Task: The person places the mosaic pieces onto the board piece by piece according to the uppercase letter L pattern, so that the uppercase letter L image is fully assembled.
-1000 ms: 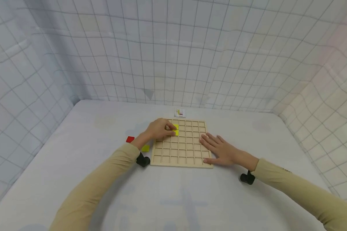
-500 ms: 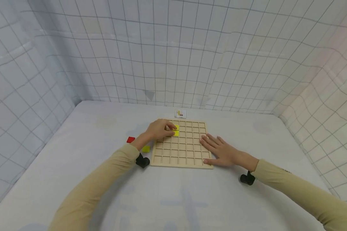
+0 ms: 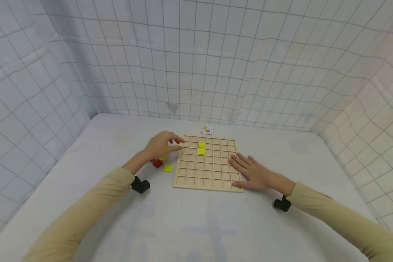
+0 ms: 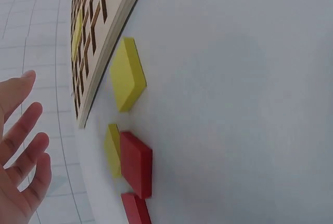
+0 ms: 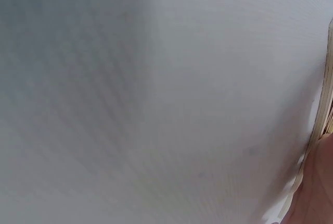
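Observation:
My left hand (image 3: 162, 143) hovers by the left edge of the wooden grid board (image 3: 207, 182), thumb and fingers apart with nothing between them. In the left wrist view the same hand (image 4: 21, 151) has loosely bent fingers. Two yellow square tiles (image 3: 201, 151) sit one above the other in board cells. Below the left hand lie two loose yellow tiles (image 4: 127, 75) and two red tiles (image 4: 136, 164), close together on the table. My right hand (image 3: 253, 174) rests flat with spread fingers on the board's right edge; the right wrist view shows only part of that hand (image 5: 315, 185).
A small printed card (image 3: 207, 129) with a coloured grid pattern lies behind the board. White sheets with grid lines enclose the white table (image 3: 196, 225) at the back and sides. Black wrist cameras (image 3: 140, 185) hang under both forearms.
My left hand has let go of the lower yellow tile in the board and moved left off the board, over the loose tiles. My right hand has stayed in place.

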Demonstrator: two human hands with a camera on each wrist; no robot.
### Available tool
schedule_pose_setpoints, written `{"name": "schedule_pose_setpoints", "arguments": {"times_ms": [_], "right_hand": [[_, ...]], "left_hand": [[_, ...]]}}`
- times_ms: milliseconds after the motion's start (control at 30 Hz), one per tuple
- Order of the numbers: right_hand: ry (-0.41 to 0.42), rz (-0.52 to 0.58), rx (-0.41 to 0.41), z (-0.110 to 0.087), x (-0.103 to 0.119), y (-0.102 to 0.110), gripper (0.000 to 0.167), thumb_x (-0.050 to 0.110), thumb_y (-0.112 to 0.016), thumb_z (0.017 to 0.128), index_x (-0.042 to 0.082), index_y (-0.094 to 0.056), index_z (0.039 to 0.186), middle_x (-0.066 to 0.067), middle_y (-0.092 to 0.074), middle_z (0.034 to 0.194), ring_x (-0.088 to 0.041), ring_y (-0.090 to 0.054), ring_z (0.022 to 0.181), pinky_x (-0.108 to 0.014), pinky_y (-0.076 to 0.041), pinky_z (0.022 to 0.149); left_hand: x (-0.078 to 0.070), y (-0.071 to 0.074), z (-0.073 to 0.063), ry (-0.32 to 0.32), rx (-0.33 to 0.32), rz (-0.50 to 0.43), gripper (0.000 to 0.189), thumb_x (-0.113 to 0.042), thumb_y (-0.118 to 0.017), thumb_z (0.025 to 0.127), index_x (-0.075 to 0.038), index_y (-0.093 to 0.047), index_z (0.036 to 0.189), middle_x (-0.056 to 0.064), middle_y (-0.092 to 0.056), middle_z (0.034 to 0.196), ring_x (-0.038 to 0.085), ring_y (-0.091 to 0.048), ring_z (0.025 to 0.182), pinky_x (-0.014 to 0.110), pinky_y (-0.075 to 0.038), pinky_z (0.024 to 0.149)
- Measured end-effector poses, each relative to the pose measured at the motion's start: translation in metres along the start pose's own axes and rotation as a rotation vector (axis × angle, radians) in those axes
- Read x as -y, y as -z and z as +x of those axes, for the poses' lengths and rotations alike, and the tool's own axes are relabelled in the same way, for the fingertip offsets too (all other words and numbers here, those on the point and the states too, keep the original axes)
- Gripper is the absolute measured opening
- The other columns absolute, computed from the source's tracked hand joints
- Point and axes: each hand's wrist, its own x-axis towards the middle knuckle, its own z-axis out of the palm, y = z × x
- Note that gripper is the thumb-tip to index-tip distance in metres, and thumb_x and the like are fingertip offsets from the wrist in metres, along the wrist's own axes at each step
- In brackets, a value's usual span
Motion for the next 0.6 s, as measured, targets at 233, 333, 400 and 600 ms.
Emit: {"name": "schedule_pose_setpoints", "arguments": {"times_ms": [233, 333, 400, 600], "right_hand": [[-0.001, -0.015, -0.002, -0.001, 0.0, -0.001, 0.086, 0.063, -0.043, 0.093, 0.015, -0.007, 0.156, -0.007, 0.0, 0.163, -0.032, -0.001, 0.15, -0.06, -0.012, 0.116], [-0.002, -0.014, -0.003, -0.001, 0.001, -0.001, 0.086, 0.062, -0.043, 0.093, 0.015, -0.007, 0.156, -0.007, 0.0, 0.163, -0.031, 0.0, 0.15, -0.06, -0.012, 0.116], [-0.003, -0.013, -0.004, -0.001, 0.001, -0.001, 0.085, 0.062, -0.043, 0.094, 0.015, -0.007, 0.156, -0.007, 0.0, 0.163, -0.031, 0.0, 0.15, -0.06, -0.012, 0.116], [0.013, -0.007, -0.013, 0.0, 0.002, 0.0, 0.085, 0.061, -0.043, 0.094, 0.013, -0.009, 0.156, -0.009, -0.002, 0.163, -0.033, -0.002, 0.15, -0.061, -0.012, 0.115]], "left_hand": [[0.014, 0.012, -0.021, 0.08, -0.002, -0.004, 0.032, -0.03, -0.072, 0.086, -0.014, -0.072, 0.114, 0.006, -0.07, 0.104, 0.025, -0.058, 0.096, 0.039, -0.049, 0.078], [0.019, 0.011, -0.028, 0.121, 0.012, 0.005, 0.035, -0.032, -0.073, 0.084, -0.014, -0.072, 0.114, 0.006, -0.071, 0.105, 0.025, -0.058, 0.097, 0.038, -0.049, 0.077], [0.022, 0.011, -0.032, 0.14, 0.016, 0.008, 0.036, -0.032, -0.074, 0.083, -0.013, -0.072, 0.113, 0.007, -0.071, 0.104, 0.024, -0.057, 0.095, 0.036, -0.048, 0.076], [0.034, 0.012, -0.041, 0.169, 0.034, -0.017, 0.041, -0.032, -0.078, 0.079, -0.009, -0.072, 0.112, 0.009, -0.071, 0.1, 0.019, -0.053, 0.079, 0.027, -0.042, 0.064]]}}
